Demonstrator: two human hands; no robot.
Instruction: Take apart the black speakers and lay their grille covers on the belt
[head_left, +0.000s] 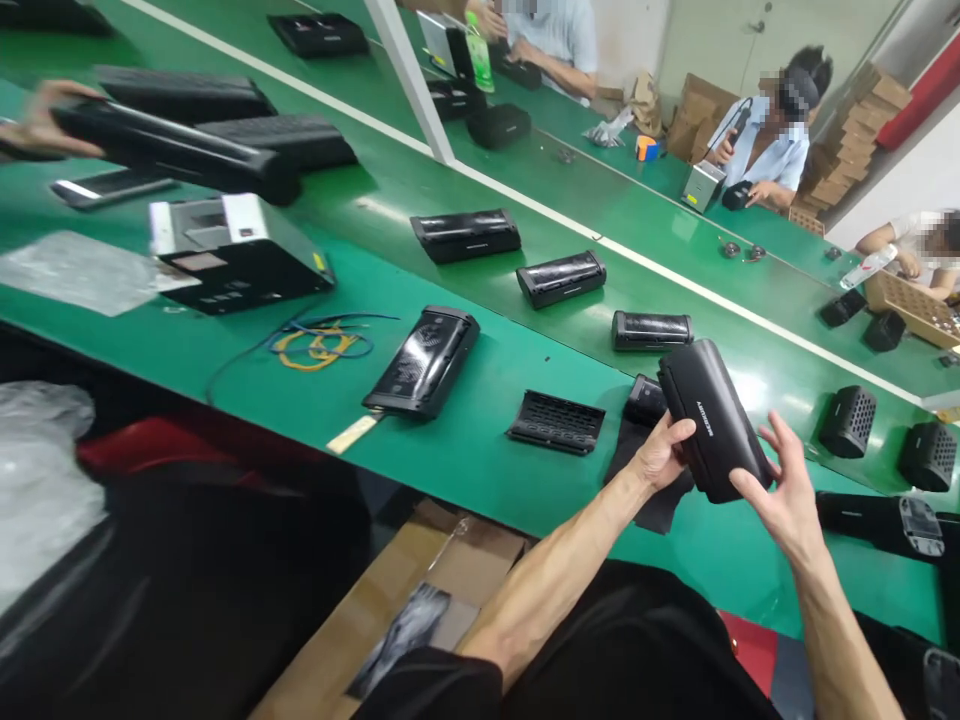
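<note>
left hand (664, 453) gripping smooth black casing (716, 415), white-lettered, rounded, right hand (786, 497) splayed against it

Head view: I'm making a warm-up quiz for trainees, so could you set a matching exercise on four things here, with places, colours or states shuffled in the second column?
Things:
1. Looped cables
2. MERCURY casing
3. Clear plastic sheet
4. Loose panel

Places, colours, states:
A. Gripped in the left hand
B. Black, with rows of slots
C. Yellow and blue
D. Just left of the white-and-black device in the picture

Pairs: 1-C, 2-A, 3-D, 4-B
</note>
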